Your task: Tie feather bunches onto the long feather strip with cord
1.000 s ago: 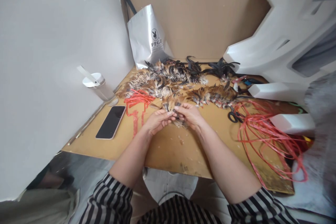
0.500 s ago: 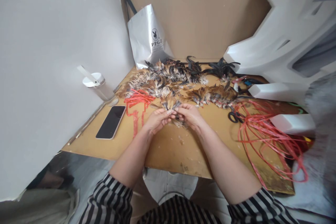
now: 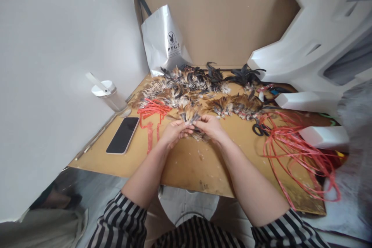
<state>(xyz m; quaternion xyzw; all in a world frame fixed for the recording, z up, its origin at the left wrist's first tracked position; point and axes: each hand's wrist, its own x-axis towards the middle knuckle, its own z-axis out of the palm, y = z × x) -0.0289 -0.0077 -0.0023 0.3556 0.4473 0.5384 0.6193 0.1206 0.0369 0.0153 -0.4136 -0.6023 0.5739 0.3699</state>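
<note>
A small bunch of brown and grey feathers (image 3: 188, 113) is pinched between my two hands, just above the table. My left hand (image 3: 176, 131) is closed on its near end, thumb and fingertips together. My right hand (image 3: 212, 127) meets it from the other side, also closed on the bunch. Loose feathers (image 3: 199, 135) lie under the fingers. Behind the hands spreads a pile of brown, black and white feathers (image 3: 180, 87), and a row of feather bunches (image 3: 236, 105) lies to its right. Cut red plastic strips (image 3: 155, 108) lie left of the hands.
A phone (image 3: 122, 135) and a lidded cup (image 3: 109, 95) are at the left of the table (image 3: 192, 174). A silver bag (image 3: 161, 38) stands at the back. Black-handled scissors (image 3: 261, 128) and tangled red strapping (image 3: 296, 151) lie at the right, beside white foam pieces (image 3: 322, 136).
My right hand's fingers have shifted slightly and curled closer around the feather bunch. My left hand stays almost in place, and the things on the table have not moved.
</note>
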